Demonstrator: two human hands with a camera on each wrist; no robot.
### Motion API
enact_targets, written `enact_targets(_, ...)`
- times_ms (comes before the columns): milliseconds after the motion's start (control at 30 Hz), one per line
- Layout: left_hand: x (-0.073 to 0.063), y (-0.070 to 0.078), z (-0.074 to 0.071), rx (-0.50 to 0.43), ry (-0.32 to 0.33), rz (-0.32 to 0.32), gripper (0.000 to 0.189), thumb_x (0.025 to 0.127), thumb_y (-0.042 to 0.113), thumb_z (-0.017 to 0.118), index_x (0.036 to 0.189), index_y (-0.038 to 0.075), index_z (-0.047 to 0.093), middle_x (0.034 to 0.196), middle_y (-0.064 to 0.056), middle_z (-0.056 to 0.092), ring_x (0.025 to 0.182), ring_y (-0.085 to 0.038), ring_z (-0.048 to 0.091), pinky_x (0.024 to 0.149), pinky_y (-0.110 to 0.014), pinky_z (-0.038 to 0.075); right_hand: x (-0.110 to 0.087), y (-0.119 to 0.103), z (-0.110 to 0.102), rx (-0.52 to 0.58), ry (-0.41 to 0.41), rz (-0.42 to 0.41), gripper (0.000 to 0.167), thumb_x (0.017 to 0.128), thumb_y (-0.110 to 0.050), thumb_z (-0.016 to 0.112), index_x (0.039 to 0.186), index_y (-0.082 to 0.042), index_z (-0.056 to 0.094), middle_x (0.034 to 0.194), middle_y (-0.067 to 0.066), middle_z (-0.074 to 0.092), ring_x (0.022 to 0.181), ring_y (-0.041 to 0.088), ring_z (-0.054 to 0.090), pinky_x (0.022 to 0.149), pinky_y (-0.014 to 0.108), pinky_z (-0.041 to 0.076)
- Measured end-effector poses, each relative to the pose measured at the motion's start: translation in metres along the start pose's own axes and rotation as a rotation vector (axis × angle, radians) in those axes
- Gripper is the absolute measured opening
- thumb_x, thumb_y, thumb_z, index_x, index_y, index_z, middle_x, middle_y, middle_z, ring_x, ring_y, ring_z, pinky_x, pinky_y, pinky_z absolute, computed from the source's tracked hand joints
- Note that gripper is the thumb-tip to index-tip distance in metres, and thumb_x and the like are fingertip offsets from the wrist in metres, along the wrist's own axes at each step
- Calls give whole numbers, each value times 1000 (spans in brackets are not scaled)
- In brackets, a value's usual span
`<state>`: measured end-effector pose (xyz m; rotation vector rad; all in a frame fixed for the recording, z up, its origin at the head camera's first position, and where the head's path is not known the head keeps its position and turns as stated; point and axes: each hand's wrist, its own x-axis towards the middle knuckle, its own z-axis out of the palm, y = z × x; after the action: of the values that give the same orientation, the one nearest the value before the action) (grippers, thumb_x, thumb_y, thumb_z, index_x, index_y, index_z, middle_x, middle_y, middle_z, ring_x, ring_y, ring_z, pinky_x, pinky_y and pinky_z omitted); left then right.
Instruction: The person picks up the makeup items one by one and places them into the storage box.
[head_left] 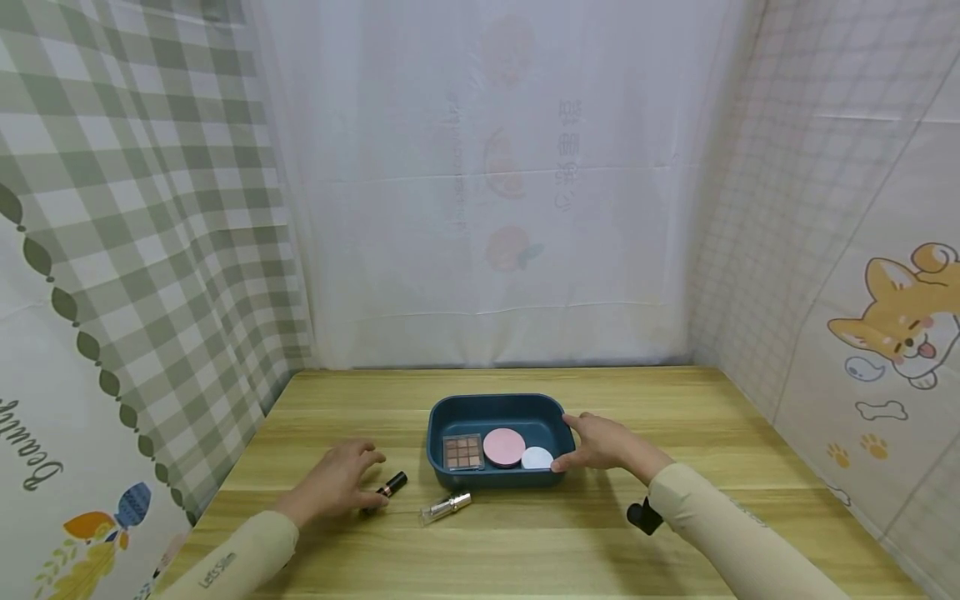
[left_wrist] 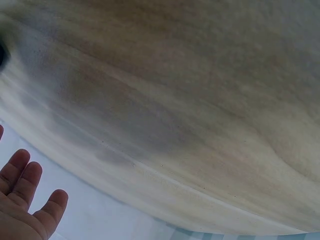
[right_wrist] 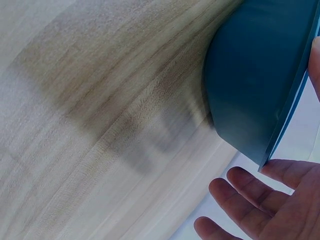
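Observation:
A dark blue rectangular box (head_left: pixel 480 481) stands on the table with an eyeshadow palette (head_left: pixel 462 452), a pink round compact (head_left: pixel 504 447) and a white round piece (head_left: pixel 537 457) inside. My right hand (head_left: pixel 603 442) touches the box's right rim with thumb and index finger; in the right wrist view the other fingers extend away from the box wall (right_wrist: pixel 255 75). My left hand (head_left: pixel 337 483) is spread loosely over a black lipstick tube (head_left: pixel 393 484), its thumb over the near end; whether it touches is unclear. A silver, clear-ended lipstick tube (head_left: pixel 446 507) lies between the left hand and box.
A small black object (head_left: pixel 645 517) lies beside the right forearm, partly covered by the sleeve. The wooden table (head_left: pixel 360 387) ends at a white curtain (head_left: pixel 487 208) behind. Checked cloth (head_left: pixel 165 167) hangs at the left and a dog-print cloth (head_left: pixel 810 275) at the right.

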<state>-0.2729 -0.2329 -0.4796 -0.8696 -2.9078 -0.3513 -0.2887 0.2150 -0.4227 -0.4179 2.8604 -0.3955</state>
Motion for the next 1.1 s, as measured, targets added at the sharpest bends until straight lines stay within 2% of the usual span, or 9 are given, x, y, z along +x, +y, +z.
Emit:
enact_targets(133,-2,3,0,-7,4,5,56,74,44,86,112,8,69,125,-18,56,117,-42,53,95,-62,42,0,0,0,2,0,-2,103,74,-59,80,148,2,43,141,31,47,127,44,50,101,60,41)
enact_targets(300,-4,2,0,-5,2,13,39,77,39,86,99,11,70,125,-20,56,117,-43,53,94,-62,42,0,-1,-1,5,0,-1,103,74,-59,80,148,2,43,141,30,47,127,44,50,101,60,41)
enact_targets(600,-1,-2,5,32,47,98,22,80,28,84,91,14,72,118,-21,60,109,-41,57,86,-62,47,-1,0,0,7,4,-9,102,74,-59,80,147,3,43,140,30,48,127,44,49,101,59,41)
enact_targets(800,0,-2,6,40,48,129,18,80,29,84,87,16,72,115,-19,62,105,-39,59,84,-59,48,-1,0,0,5,6,-11,101,75,-58,80,147,3,43,140,30,49,125,43,51,100,59,42)
enact_targets(1100,0,1,3,61,19,111,17,80,25,84,85,14,72,112,-17,62,103,-37,58,83,-57,49,1,1,1,7,6,-16,101,75,-57,80,147,3,43,140,30,48,125,43,51,100,59,42)
